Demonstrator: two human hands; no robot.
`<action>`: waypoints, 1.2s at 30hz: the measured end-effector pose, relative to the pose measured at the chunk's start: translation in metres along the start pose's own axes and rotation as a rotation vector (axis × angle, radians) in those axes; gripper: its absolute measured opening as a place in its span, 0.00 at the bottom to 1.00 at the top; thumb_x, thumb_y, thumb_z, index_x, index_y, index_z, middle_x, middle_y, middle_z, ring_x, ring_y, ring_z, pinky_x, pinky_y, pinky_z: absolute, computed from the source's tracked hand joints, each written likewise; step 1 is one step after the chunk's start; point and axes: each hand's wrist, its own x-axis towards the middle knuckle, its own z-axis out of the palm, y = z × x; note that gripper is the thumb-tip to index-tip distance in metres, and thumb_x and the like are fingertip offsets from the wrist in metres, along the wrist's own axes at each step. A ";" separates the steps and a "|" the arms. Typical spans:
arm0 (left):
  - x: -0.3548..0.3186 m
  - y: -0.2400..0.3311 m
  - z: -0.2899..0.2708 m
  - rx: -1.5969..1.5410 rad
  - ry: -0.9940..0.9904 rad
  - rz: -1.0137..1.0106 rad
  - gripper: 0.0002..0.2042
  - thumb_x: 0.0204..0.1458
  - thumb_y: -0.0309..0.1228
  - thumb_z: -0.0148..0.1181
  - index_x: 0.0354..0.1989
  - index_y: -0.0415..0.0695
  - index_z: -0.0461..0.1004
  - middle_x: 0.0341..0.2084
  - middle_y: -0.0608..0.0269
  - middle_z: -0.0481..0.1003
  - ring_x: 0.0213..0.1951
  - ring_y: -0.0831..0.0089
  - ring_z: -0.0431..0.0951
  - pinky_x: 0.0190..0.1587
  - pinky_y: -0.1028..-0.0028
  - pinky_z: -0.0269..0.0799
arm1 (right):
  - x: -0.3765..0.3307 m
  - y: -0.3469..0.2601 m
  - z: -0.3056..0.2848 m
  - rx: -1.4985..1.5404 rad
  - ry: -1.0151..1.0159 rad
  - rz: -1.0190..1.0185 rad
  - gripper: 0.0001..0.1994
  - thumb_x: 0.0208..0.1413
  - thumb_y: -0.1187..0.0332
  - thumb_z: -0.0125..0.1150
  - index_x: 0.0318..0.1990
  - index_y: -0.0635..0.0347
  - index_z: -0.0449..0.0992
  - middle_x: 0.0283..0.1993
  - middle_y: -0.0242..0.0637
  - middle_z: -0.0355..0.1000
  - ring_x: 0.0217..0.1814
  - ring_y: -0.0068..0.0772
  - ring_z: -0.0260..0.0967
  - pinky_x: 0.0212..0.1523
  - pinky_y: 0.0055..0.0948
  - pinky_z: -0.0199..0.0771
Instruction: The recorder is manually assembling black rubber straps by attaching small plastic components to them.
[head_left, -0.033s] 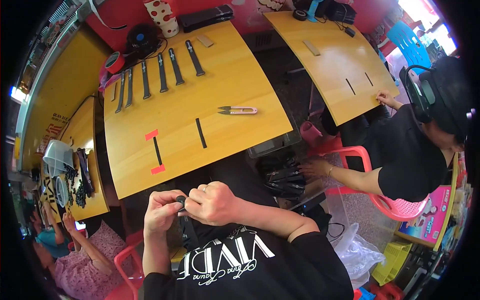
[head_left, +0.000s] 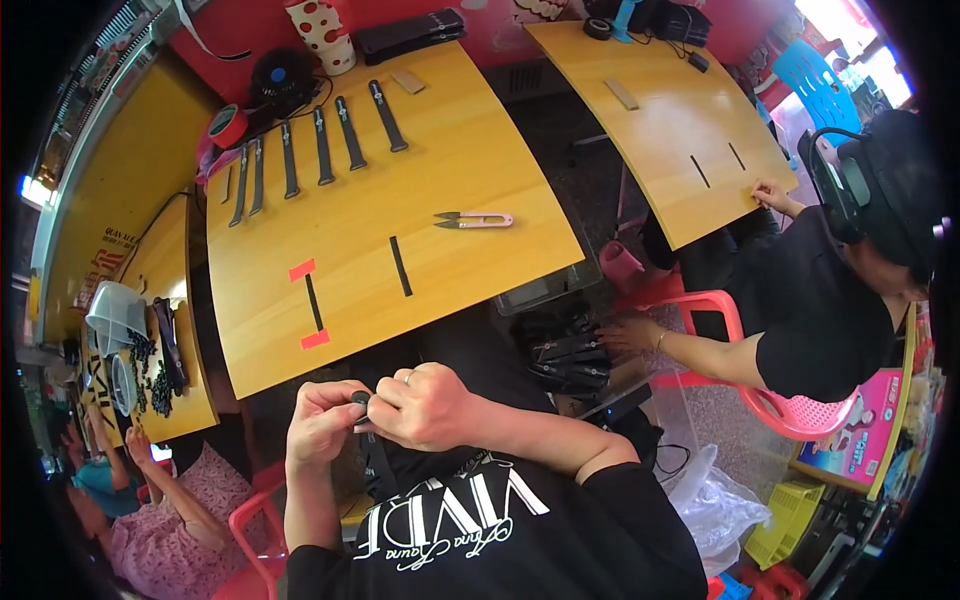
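Note:
In front of my chest, below the table's near edge, both hands are closed around a black strap [head_left: 360, 399]. My left hand [head_left: 322, 420] pinches its rounded upper end between thumb and fingers. My right hand [head_left: 424, 408], curled tight with a ring on one finger, grips the same end from the other side. Part of the strap hangs down below the fingers; the rest is hidden. On the wooden table [head_left: 500, 150] lie thread snips [head_left: 474, 220] with pale pink handles. Several black straps [head_left: 322, 145] are laid in a row toward the far side.
Red tape [head_left: 302, 269] marks both ends of a dark strip; another dark strip [head_left: 401, 266] lies beside it. A fan [head_left: 283, 78] and spotted cup [head_left: 322, 37] stand at the back. Right, a co-worker's hand [head_left: 632, 336] rests on a pile of black straps [head_left: 568, 355].

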 end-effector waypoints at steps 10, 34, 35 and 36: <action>0.009 -0.017 -0.036 0.138 0.653 0.223 0.07 0.56 0.27 0.55 0.28 0.36 0.75 0.19 0.68 0.72 0.18 0.81 0.70 0.20 0.79 0.67 | -0.001 -0.013 0.008 0.197 0.025 -0.256 0.19 0.44 0.57 0.64 0.17 0.52 0.60 0.16 0.28 0.52 0.14 0.24 0.56 0.11 0.26 0.51; 0.063 0.052 -0.245 1.353 1.246 0.551 0.10 0.48 0.32 0.63 0.25 0.36 0.78 0.17 0.51 0.74 0.22 0.62 0.77 0.28 0.66 0.70 | 0.058 0.006 -0.075 0.646 0.130 0.163 0.17 0.60 0.65 0.54 0.21 0.65 0.66 0.14 0.31 0.60 0.12 0.24 0.57 0.15 0.22 0.53; 0.066 0.054 -0.231 1.336 1.234 0.566 0.10 0.48 0.32 0.63 0.25 0.36 0.78 0.17 0.51 0.74 0.22 0.62 0.77 0.28 0.66 0.70 | 0.058 0.009 -0.082 0.639 0.143 0.231 0.14 0.59 0.68 0.55 0.21 0.64 0.67 0.15 0.32 0.61 0.14 0.24 0.58 0.16 0.22 0.54; 0.064 0.061 -0.208 1.325 1.194 0.641 0.10 0.49 0.32 0.62 0.27 0.36 0.78 0.19 0.51 0.75 0.24 0.64 0.77 0.28 0.67 0.70 | 0.061 0.014 -0.088 0.625 0.143 0.226 0.14 0.59 0.68 0.55 0.21 0.64 0.67 0.15 0.32 0.61 0.14 0.24 0.58 0.16 0.22 0.54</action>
